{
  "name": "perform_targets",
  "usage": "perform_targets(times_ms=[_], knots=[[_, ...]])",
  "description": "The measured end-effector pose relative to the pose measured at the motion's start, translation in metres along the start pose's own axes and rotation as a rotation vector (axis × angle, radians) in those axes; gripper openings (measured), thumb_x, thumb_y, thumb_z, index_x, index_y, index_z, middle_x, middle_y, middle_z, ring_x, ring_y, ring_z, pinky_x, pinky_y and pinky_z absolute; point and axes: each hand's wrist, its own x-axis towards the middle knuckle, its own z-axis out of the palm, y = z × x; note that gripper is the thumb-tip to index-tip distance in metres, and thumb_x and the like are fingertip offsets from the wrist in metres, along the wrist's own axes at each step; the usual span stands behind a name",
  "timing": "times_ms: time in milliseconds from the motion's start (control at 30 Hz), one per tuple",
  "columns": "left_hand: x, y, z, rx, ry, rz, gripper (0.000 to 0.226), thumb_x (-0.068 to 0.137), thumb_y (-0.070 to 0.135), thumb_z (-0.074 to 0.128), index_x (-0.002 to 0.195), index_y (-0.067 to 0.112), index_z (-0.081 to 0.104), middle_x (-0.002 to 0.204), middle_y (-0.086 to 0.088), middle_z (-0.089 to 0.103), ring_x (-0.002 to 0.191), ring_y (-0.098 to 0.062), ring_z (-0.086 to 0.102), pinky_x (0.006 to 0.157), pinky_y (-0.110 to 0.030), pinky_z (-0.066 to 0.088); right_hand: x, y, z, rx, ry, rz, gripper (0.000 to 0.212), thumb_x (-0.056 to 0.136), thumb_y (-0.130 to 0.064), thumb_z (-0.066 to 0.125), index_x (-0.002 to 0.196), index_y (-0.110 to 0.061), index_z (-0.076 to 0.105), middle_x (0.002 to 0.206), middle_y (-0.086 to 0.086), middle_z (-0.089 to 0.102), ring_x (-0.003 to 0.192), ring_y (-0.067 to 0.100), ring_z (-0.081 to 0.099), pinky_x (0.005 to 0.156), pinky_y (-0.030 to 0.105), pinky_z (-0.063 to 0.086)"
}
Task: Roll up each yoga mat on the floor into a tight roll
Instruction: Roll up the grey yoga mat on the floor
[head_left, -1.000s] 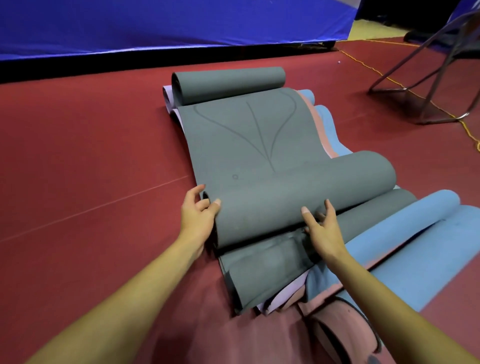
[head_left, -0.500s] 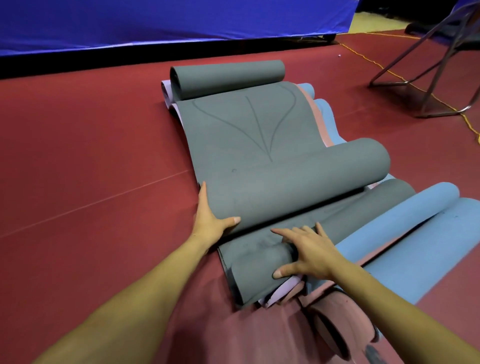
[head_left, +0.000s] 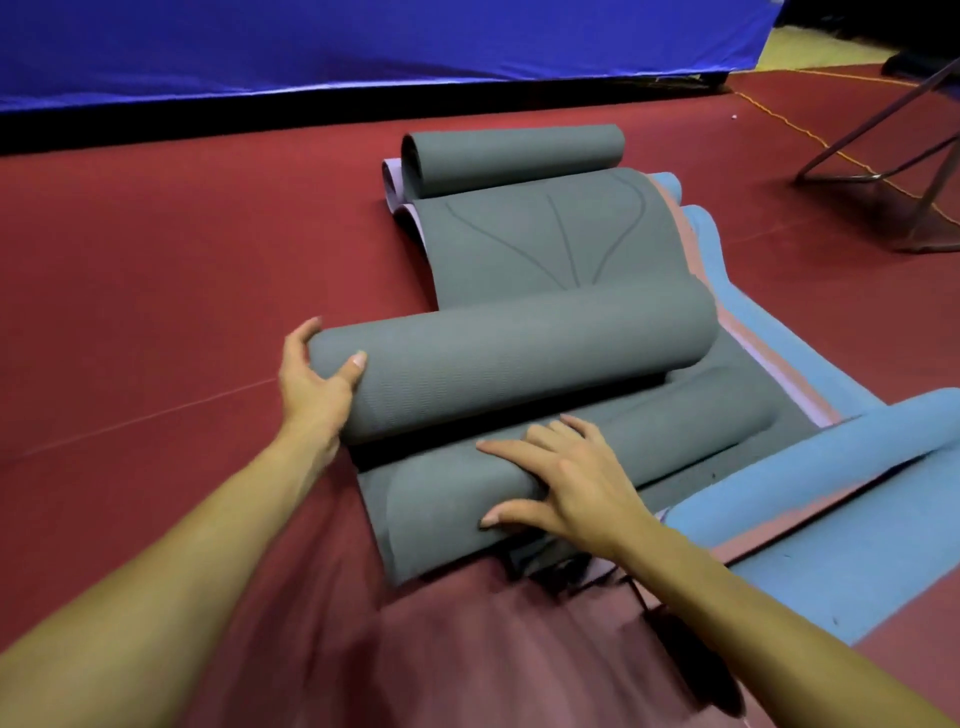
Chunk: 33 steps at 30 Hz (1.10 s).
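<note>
At frame centre, the left hand (head_left: 317, 384) cups the grey roll's (head_left: 511, 358) end to keep it tight; the right hand (head_left: 566, 480), fingers spread, presses a lower mat (head_left: 447, 509) flat.

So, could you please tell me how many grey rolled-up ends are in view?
3: far roll at the stack's back, middle roll gripped by the left hand, near roll under the right hand. Others may be hidden.
</note>
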Motion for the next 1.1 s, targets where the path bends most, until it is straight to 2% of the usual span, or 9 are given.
perform_targets(times_ms=[133, 300, 433, 467, 600, 700, 833, 967, 1100], knots=[[0.009, -0.002, -0.134, 0.028, 0.125, -0.092, 0.062, 0.088, 0.011, 0.083, 0.142, 0.021, 0.055, 0.130, -0.015, 0.065, 0.103, -0.019, 0.065, 0.103, -0.041, 0.054, 0.035, -0.131, 0.016, -0.009, 0.017, -0.213, 0.069, 0.084, -0.086, 0.043, 0.132, -0.041, 0.063, 0.088, -0.008, 0.061, 0.083, 0.018, 0.062, 0.076, 0.038, 0.044], [-0.001, 0.017, -0.289, 0.198, 0.343, -0.123, 0.056, 0.086, 0.020, 0.086, 0.132, 0.029, 0.056, 0.110, -0.015, 0.067, 0.081, -0.009, 0.064, 0.082, -0.031, 0.056, 0.011, -0.281, 0.035, 0.093, -0.121, -0.322, 0.063, 0.071, -0.088, 0.032, 0.115, -0.058, 0.065, 0.077, -0.015, 0.060, 0.067, 0.005, 0.066, 0.065, 0.025, 0.054], [-0.015, -0.006, -0.355, 0.515, 0.162, -0.261, 0.081, 0.088, 0.025, 0.083, 0.153, 0.002, 0.040, 0.147, -0.018, 0.053, 0.132, -0.030, 0.054, 0.117, -0.040, 0.039, 0.007, -0.311, 0.065, 0.461, -0.685, -0.088, 0.087, 0.071, -0.089, 0.062, 0.148, -0.053, 0.040, 0.132, -0.006, 0.058, 0.125, 0.015, 0.056, 0.109, 0.036, 0.048], [-0.022, -0.015, -0.359, 0.529, 0.068, -0.310, 0.089, 0.087, 0.023, 0.085, 0.156, -0.001, 0.034, 0.147, -0.015, 0.052, 0.131, -0.027, 0.053, 0.118, -0.038, 0.037, 0.011, -0.311, 0.075, 0.655, -0.777, 0.058, 0.097, 0.069, -0.090, 0.062, 0.152, -0.045, 0.040, 0.132, -0.005, 0.059, 0.122, 0.014, 0.058, 0.107, 0.035, 0.049], [-0.043, -0.063, -0.364, 0.662, -0.109, -0.394, 0.140, 0.057, 0.043, 0.102, 0.165, 0.013, 0.018, 0.160, -0.011, 0.042, 0.145, -0.028, 0.041, 0.121, -0.035, 0.032, 0.039, -0.281, 0.121, 1.260, -0.584, 0.797, 0.068, 0.093, -0.044, 0.073, 0.148, -0.015, 0.046, 0.098, 0.001, 0.064, 0.077, 0.013, 0.062, 0.066, 0.029, 0.053], [-0.055, -0.087, -0.363, 0.608, 0.120, -0.404, 0.134, 0.061, 0.045, 0.100, 0.164, 0.010, 0.021, 0.161, -0.016, 0.041, 0.148, -0.033, 0.041, 0.120, -0.041, 0.033, 0.064, -0.245, 0.123, 1.585, -0.421, 1.170, 0.065, 0.093, -0.050, 0.069, 0.143, -0.014, 0.048, 0.135, 0.015, 0.061, 0.111, 0.036, 0.069, 0.092, 0.046, 0.058], [-0.075, -0.116, -0.350, 0.548, 0.305, -0.663, 0.130, 0.047, 0.096, 0.073, 0.136, 0.002, 0.056, 0.135, -0.022, 0.064, 0.121, -0.043, 0.063, 0.101, -0.050, 0.053, 0.088, -0.228, 0.142, 1.814, -0.301, 1.481, 0.096, 0.095, -0.063, 0.060, 0.164, -0.013, 0.015, 0.162, 0.025, 0.031, 0.137, 0.052, 0.047, 0.110, 0.064, 0.043], [-0.008, -0.112, -0.364, 0.180, 0.350, -0.587, 0.130, 0.037, 0.095, 0.078, 0.129, 0.006, 0.058, 0.125, -0.018, 0.067, 0.106, -0.042, 0.069, 0.073, -0.060, 0.062, 0.155, -0.232, 0.143, 2.046, -0.096, 1.450, 0.076, 0.097, -0.065, 0.050, 0.152, -0.013, 0.042, 0.152, 0.020, 0.048, 0.125, 0.046, 0.055, 0.113, 0.065, 0.037], [0.087, -0.048, -0.418, 0.202, 0.726, -0.176, 0.098, 0.062, 0.094, 0.065, 0.136, 0.030, 0.054, 0.131, -0.003, 0.067, 0.120, -0.031, 0.066, 0.097, -0.058, 0.056, 0.255, -0.234, 0.086, 2.405, 0.327, 1.051, 0.056, 0.107, -0.042, 0.047, 0.149, -0.007, 0.039, 0.127, 0.033, 0.064, 0.114, 0.045, 0.068, 0.106, 0.056, 0.050]])
